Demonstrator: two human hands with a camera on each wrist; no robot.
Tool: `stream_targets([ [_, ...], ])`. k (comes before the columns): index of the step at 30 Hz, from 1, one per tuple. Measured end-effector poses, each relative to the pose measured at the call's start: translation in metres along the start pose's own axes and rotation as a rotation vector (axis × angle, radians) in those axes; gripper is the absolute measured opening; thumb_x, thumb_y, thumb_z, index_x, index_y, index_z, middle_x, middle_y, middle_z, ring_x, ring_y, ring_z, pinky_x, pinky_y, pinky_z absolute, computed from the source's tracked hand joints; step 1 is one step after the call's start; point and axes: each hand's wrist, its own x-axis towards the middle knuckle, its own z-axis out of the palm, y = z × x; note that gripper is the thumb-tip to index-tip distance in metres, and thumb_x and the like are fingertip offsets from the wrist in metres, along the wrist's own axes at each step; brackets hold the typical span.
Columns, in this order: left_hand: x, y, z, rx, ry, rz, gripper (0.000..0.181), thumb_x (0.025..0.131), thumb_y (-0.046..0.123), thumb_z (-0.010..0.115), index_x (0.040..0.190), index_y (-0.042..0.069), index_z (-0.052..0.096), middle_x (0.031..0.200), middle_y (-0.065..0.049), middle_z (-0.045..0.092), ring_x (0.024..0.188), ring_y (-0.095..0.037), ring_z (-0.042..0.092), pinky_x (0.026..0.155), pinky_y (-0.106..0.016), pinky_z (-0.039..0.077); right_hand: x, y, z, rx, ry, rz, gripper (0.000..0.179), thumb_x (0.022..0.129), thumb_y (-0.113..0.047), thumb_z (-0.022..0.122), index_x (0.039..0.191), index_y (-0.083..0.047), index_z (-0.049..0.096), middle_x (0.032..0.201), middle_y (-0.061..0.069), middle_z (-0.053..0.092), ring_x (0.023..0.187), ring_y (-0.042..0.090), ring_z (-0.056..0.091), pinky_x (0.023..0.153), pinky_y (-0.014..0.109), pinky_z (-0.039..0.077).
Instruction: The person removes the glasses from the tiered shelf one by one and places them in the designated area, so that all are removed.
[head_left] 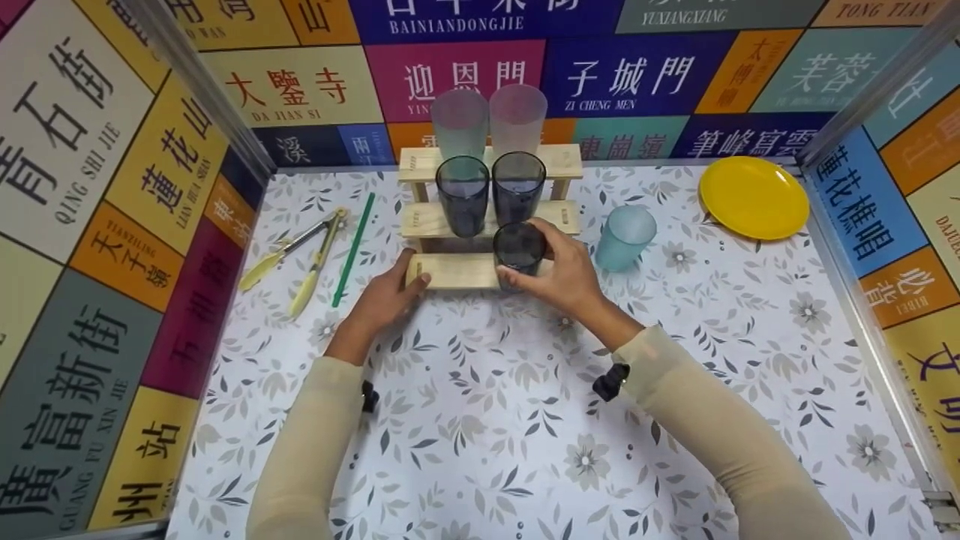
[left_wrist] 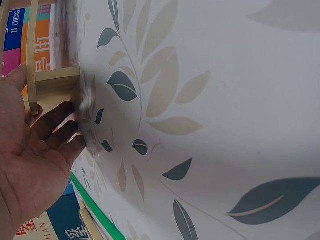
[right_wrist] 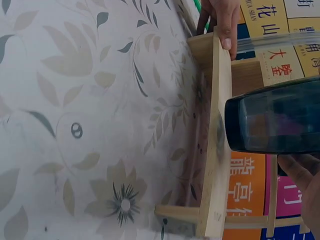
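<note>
A three-step wooden rack [head_left: 454,271] stands near the back of the table. My left hand [head_left: 381,301] grips the left end of its lowest step, thumb on top; the left wrist view shows the other fingers [left_wrist: 60,120] beside the step's end. My right hand [head_left: 574,274] holds a dark translucent cup [head_left: 517,247] upright at the right part of that step. In the right wrist view the base of this tumbler [right_wrist: 280,120] is at the board's surface. Two dark cups [head_left: 463,199] stand on the middle step, and two frosted cups [head_left: 459,120] on the top one.
Right of the rack stands a light-blue frosted cup [head_left: 627,238], with a yellow plate [head_left: 754,197] farther right. Yellow-tipped tongs [head_left: 300,259] and a green straw [head_left: 353,251] lie to the left. Printed panels [head_left: 457,79] wall the table at the back and sides.
</note>
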Motion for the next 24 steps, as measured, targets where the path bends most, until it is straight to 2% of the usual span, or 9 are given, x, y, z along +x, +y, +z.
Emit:
stream_targets([
  [7,0.000,0.000,-0.002,-0.007,-0.031,-0.031,0.085,0.113,0.070,0.044,0.180,0.028,0.013,0.174,-0.023,0.044,0.151,-0.051,0.054,0.125,-0.064,0.043,-0.002,0.008,-0.017,0.002,0.012,0.003,0.078,0.083,-0.037,0.101,0.146,-0.005,0.067,0.120,0.016,0.080,0.106,0.030,0.082,0.088,0.045,0.068],
  [18,0.002,0.000,-0.001,0.002,-0.021,-0.021,0.083,0.113,0.066,0.046,0.180,0.027,0.017,0.171,-0.023,0.048,0.147,-0.052,0.058,0.121,-0.065,0.045,-0.008,0.017,-0.043,-0.052,0.063,0.039,0.079,0.082,-0.035,0.101,0.147,-0.005,0.067,0.124,0.020,0.080,0.111,0.035,0.080,0.090,0.049,0.067],
  [20,0.002,0.000,-0.001,-0.001,-0.018,-0.020,0.082,0.113,0.066,0.046,0.180,0.027,0.017,0.172,-0.023,0.047,0.148,-0.052,0.057,0.122,-0.065,0.045,-0.009,0.020,-0.048,-0.055,0.069,0.040,0.079,0.082,-0.035,0.101,0.148,-0.007,0.067,0.123,0.018,0.080,0.111,0.034,0.080,0.090,0.044,0.067],
  [24,0.001,0.000,-0.001,-0.005,-0.019,-0.023,0.083,0.113,0.067,0.046,0.180,0.028,0.016,0.172,-0.024,0.046,0.149,-0.052,0.056,0.123,-0.064,0.044,-0.012,0.025,-0.056,-0.059,0.076,0.035,0.080,0.081,-0.036,0.102,0.148,-0.008,0.068,0.123,0.015,0.080,0.111,0.030,0.080,0.090,0.022,0.063],
])
